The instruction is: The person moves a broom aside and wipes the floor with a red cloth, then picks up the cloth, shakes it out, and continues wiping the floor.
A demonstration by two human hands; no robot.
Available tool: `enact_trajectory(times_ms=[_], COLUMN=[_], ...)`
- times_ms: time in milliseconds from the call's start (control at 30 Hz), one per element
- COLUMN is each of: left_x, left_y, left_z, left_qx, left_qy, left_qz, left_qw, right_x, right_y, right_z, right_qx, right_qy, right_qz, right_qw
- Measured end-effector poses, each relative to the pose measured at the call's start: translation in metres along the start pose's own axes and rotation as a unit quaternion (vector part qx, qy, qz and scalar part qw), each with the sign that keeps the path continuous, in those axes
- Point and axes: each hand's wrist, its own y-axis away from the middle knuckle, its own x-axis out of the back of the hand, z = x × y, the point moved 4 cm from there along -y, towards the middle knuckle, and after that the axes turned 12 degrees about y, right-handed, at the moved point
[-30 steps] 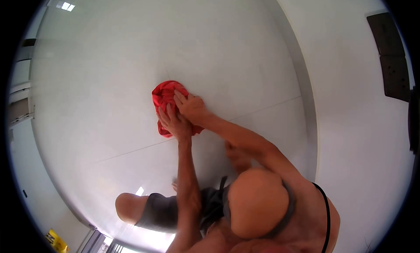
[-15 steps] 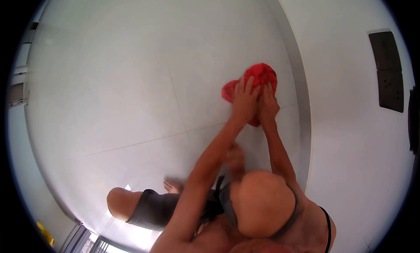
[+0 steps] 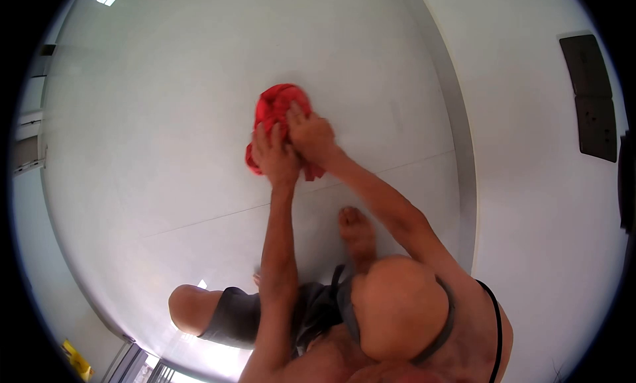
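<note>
A bunched red cloth [image 3: 281, 97] lies on the pale tiled floor [image 3: 179, 131]. My left hand [image 3: 277, 159] presses on its lower left part, fingers spread over the fabric. Just to the right, my right hand [image 3: 311, 136] rests on the cloth with its fingers pointing up and left across it. The two hands are close together, and cloth shows beyond the fingertips and below the palms. The fabric is pressed against the floor under both hands.
A white wall [image 3: 523, 184] with dark socket plates [image 3: 589, 95] and a grey skirting [image 3: 464, 151] runs along the right. My bare foot [image 3: 358, 234] and bent knees are below the hands. Something yellow [image 3: 77, 362] is at the lower left.
Both hands and the red cloth have moved left across the floor, away from the right wall. My right foot shows more clearly now.
</note>
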Motion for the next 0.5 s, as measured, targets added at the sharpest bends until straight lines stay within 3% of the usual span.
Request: enact_trajectory(times_ms=[100, 200, 267, 300, 400, 433, 500], left_x=[0.194, 0.366, 0.471, 0.531, 0.693, 0.733, 0.720], left_y=[-0.076, -0.163, -0.223, -0.258, -0.355, -0.368, -0.356], left_z=[-0.224, -0.450, -0.591, -0.670, -0.865, -0.885, -0.871], left_qx=[0.032, 0.011, 0.001, 0.001, -0.013, -0.015, -0.008], left_qy=[-0.020, -0.040, -0.058, -0.060, -0.088, -0.141, -0.136], left_qz=[0.032, 0.076, 0.094, 0.099, 0.122, 0.155, 0.143], left_qw=[0.999, 0.996, 0.994, 0.993, 0.988, 0.978, 0.980], right_x=[0.001, -0.016, -0.026, -0.033, -0.065, -0.081, -0.082], right_y=[-0.150, -0.290, -0.375, -0.421, -0.560, -0.601, -0.588], right_z=[-0.280, -0.514, -0.631, -0.689, -0.834, -0.858, -0.828], right_qx=[0.055, 0.087, -0.014, -0.073, -0.187, -0.160, -0.172], right_qy=[-0.010, -0.225, -0.218, -0.185, -0.096, -0.154, -0.159], right_qz=[-0.061, 0.049, 0.123, 0.094, 0.051, 0.055, 0.004], right_qw=[0.997, 0.969, 0.968, 0.976, 0.976, 0.973, 0.972])
